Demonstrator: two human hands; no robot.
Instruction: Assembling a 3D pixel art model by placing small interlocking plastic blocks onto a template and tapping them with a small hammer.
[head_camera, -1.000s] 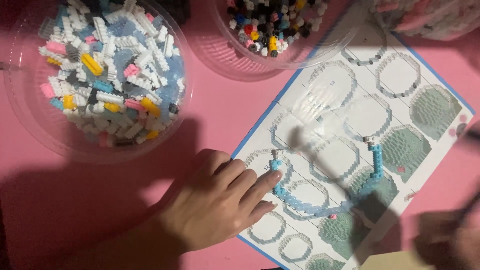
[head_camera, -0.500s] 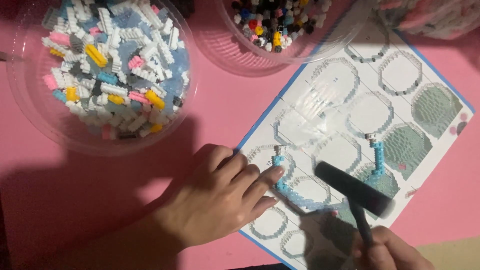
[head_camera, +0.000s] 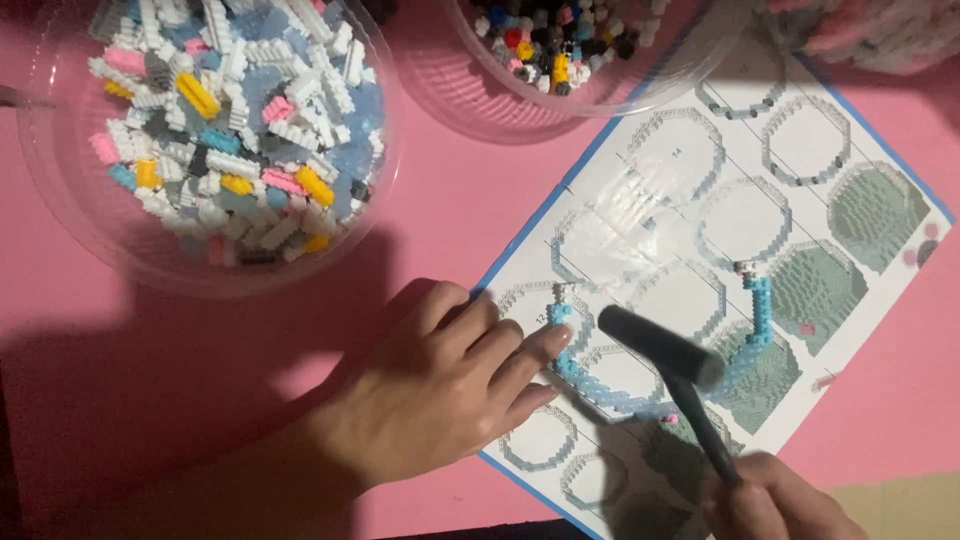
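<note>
My left hand (head_camera: 440, 385) lies flat on the pink table, fingertips pressing the left end of a curved chain of small light-blue bricks (head_camera: 610, 385). The chain rests on a printed instruction sheet (head_camera: 690, 150) showing octagon ring diagrams and rises to a short upright column at the right. My right hand (head_camera: 780, 500), at the bottom edge, grips the handle of a small black hammer (head_camera: 665, 355). Its head hovers just above the chain's middle, close to my left fingertips.
A clear plastic bowl (head_camera: 80, 240) of several small white, blue, pink and yellow bricks sits upper left. A second clear bowl (head_camera: 480, 90) with dark and coloured bricks stands at top centre. Another container (head_camera: 870, 30) shows at the top right corner.
My right hand brought the black hammer in from the lower right and moved its head left over the blue chain. My left hand stayed on the chain's end.
</note>
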